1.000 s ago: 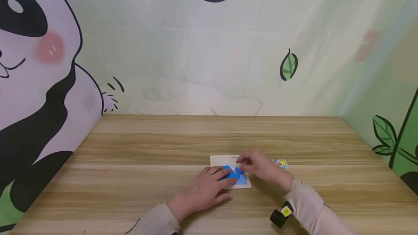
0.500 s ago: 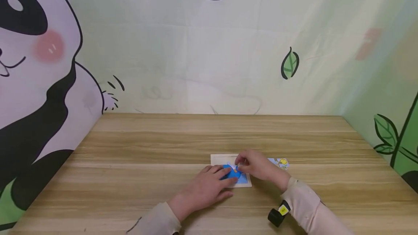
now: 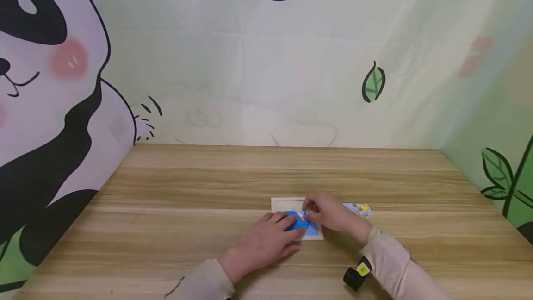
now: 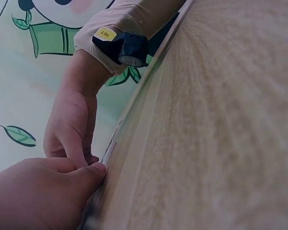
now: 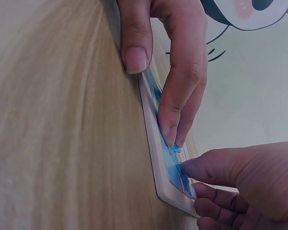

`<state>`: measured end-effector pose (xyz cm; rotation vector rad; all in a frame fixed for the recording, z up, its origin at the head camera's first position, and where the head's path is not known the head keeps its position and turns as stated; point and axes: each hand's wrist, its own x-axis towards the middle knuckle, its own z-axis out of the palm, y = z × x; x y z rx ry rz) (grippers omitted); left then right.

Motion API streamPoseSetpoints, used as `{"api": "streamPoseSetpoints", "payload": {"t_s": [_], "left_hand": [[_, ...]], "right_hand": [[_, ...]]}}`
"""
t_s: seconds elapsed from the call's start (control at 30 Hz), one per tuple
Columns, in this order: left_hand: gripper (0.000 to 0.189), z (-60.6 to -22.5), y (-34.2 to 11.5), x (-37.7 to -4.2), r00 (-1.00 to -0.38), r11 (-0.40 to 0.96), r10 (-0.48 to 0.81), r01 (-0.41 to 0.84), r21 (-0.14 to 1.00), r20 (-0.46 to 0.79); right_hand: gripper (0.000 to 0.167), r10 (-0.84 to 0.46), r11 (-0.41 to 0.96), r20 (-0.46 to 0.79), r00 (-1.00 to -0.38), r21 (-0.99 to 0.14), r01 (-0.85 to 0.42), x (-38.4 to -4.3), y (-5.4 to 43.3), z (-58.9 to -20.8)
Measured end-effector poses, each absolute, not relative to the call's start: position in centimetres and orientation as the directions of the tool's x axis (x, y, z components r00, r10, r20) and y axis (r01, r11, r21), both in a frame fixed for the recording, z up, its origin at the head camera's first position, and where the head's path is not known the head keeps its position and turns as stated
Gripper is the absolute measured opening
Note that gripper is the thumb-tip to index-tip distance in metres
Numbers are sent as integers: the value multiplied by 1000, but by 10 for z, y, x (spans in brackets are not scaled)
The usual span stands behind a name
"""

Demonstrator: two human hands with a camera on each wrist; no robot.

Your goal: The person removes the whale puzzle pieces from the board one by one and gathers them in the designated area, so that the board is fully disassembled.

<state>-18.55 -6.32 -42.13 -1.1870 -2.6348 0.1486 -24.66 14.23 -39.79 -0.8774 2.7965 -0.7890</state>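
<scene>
A small jigsaw puzzle tray (image 3: 278,203) with a pale rim lies flat on the table. Blue puzzle pieces (image 3: 312,230) fill its lower part, while bare board shows at its upper left. My left hand (image 3: 266,240) rests on the pieces, fingers spread and fairly straight; in the right wrist view its fingertips press the blue surface. At the tray's right side, my right hand (image 3: 331,214) pinches a puzzle piece (image 3: 307,215) between thumb and curled fingers. That piece is mostly covered by the fingers. The right thumb (image 5: 197,168) touches blue in the right wrist view.
Loose puzzle pieces (image 3: 363,208), one with a yellow sun or flower, lie just right of the tray, partly behind the right hand. A black wrist camera (image 3: 355,278) hangs at the right cuff. A printed panda backdrop (image 3: 266,82) stands behind the wooden table (image 3: 187,175).
The right hand's fingers have shifted slightly over the tray's right side, covering more of the blue piece there. The left hand keeps its place on the pieces. The head view has shifted slightly.
</scene>
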Motion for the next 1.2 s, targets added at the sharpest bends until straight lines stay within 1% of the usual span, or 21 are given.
{"api": "streamPoseSetpoints", "payload": {"t_s": [0.23, 0.33, 0.47, 0.67, 0.93, 1.2], "left_hand": [[40, -421, -62, -186, -649, 669, 743, 724, -168, 163], [41, -421, -61, -186, -654, 673, 740, 723, -158, 159], [41, -421, -61, -186, -660, 680, 734, 715, -164, 164], [40, -423, -59, -186, -662, 685, 729, 708, -174, 176], [39, -423, -60, -187, -655, 677, 735, 716, -167, 176], [39, -425, -60, -187, -651, 676, 736, 718, -163, 186]], "right_hand": [[8, -542, 692, 41, -839, -546, -473, -246, 143, -398], [8, -535, 680, 54, -843, -565, -467, -245, 144, -398], [8, -543, 655, 92, -835, -575, -490, -243, 144, -398], [5, -537, 652, 92, -839, -586, -481, -245, 147, -398], [4, -567, 602, 114, -816, -619, -505, -248, 153, -398], [6, -575, 549, 108, -811, -685, -480, -249, 158, -393]]}}
